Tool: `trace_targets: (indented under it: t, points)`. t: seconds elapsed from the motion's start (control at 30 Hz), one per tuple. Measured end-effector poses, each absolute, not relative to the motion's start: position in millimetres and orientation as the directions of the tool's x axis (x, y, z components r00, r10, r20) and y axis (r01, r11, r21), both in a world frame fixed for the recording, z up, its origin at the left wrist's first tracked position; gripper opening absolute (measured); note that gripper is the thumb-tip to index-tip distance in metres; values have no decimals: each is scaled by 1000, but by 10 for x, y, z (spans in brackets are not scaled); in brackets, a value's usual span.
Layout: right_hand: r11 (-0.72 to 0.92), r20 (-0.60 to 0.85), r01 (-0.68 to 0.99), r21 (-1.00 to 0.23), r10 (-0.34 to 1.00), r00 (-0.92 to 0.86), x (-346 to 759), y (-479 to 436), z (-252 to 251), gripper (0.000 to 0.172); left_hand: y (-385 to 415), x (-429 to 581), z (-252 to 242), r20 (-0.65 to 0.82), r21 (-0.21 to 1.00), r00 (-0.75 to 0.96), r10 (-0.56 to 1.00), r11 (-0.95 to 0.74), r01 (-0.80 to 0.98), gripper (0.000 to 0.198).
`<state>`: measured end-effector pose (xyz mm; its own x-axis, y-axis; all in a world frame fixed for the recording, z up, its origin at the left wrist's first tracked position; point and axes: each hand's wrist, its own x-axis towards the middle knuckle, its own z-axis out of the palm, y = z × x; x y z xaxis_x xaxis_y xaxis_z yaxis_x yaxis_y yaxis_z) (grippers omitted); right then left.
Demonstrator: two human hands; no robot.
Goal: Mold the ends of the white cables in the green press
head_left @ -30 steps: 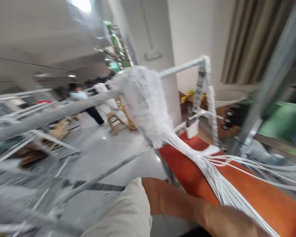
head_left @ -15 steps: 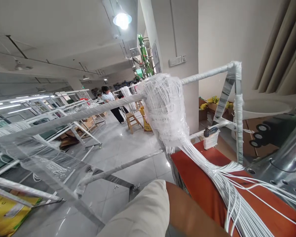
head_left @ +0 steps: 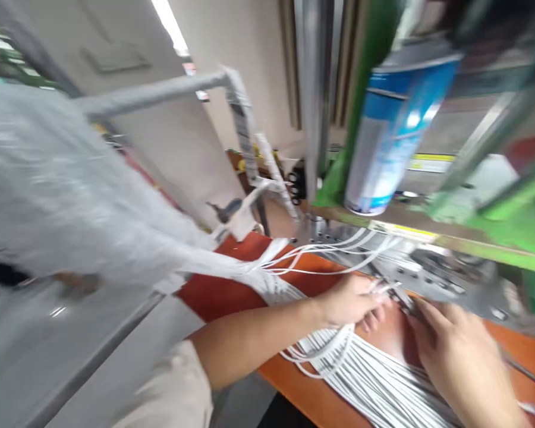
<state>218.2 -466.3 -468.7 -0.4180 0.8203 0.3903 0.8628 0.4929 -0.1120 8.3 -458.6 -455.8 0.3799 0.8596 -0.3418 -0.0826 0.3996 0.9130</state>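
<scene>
My left hand [head_left: 348, 303] pinches the ends of several thin white wires [head_left: 321, 351] above an orange-red tabletop [head_left: 232, 255]. My right hand [head_left: 455, 356] lies just beyond it, fingers reaching toward a perforated metal fixture [head_left: 428, 267]. Motion blur hides whether those fingers hold a wire. The wires belong to a large white bundle [head_left: 62, 178] wrapped in clear film, which narrows and fans out across the tabletop. A thick band of white wires [head_left: 378, 380] runs beneath both hands toward the lower right.
A green machine frame [head_left: 472, 229] with a blue-and-white aerosol can [head_left: 395, 137] stands above the fixture. A film-wrapped metal rack [head_left: 151, 95] rises behind the tabletop. Grey floor [head_left: 71, 351] lies at the lower left, and cardboard boxes [head_left: 249, 166] stand at the back.
The view has swung right and down, toward the fixture and green machine. Both hands now appear at the wires, whereas earlier only one sleeved forearm showed at the bottom.
</scene>
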Motion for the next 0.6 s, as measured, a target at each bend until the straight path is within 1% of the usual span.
trace_targets:
  t: [0.03,0.07,0.1,0.2,0.23,0.3,0.43,0.53,0.6]
  points:
    - [472,378,874,-115,835,-400,2240,-4678,-4713,29,-4583,91,-4551,-327,926,387,862,375,-51,20]
    - [466,371,872,-147,843,-388,2269,-4682,-4728,30,-4585,79,-4535,-310,939,384,870,343,-19,23]
    - [468,364,859,-206,852,-377,2276,-4682,-4732,30,-4593,57,-4512,-293,950,383,876,312,13,27]
    - [449,345,775,-445,884,-314,2226,-4698,-4688,26,-4640,10,-4447,-281,960,397,874,262,103,37]
    - [438,333,746,-502,894,-300,2204,-4713,-4668,25,-4656,11,-4434,-290,957,406,866,262,125,37]
    - [435,325,698,-569,899,-295,2165,-4747,-4636,23,-4678,28,-4423,-322,947,423,847,287,146,31]
    - [459,340,656,-599,887,-311,2108,-4792,-4628,21,-4686,67,-4405,-365,930,432,825,345,126,18]
    - [476,349,659,-582,878,-327,2074,-4818,-4637,21,-4707,92,-4375,-391,920,410,824,358,158,17]
    - [480,338,681,-553,876,-343,2056,-4837,-4638,23,-4733,122,-4367,-401,916,360,842,360,177,17]
